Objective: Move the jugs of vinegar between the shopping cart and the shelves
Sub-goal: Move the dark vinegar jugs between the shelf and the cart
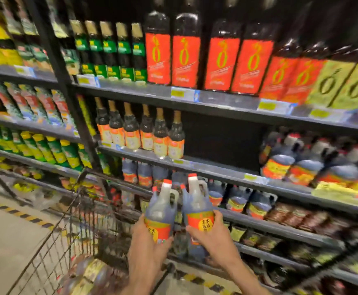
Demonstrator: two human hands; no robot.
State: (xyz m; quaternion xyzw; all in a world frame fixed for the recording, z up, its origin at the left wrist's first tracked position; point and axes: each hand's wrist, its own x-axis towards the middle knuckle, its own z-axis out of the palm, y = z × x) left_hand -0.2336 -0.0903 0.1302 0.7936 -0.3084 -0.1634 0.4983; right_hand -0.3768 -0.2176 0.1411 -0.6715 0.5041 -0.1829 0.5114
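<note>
Two jugs of dark vinegar, held upright side by side above the far end of the wire shopping cart (71,237) and in front of the lower shelves (216,173). Left jug (160,211) gripped low on its label by the left hand (150,239), fingers (167,241) curled round the base. Right jug (198,207) gripped likewise by the right hand (212,233) (thumb along the label's near edge).

Dark metal shelving (216,103) fills the view from nine o'clock round to three o'clock, its tiers packed with bottles and edged with price tags (184,93). A black upright post (67,86) stands at ten o'clock. At eight o'clock lies pale floor (5,237) crossed by yellow-and-black hazard tape (22,215).
</note>
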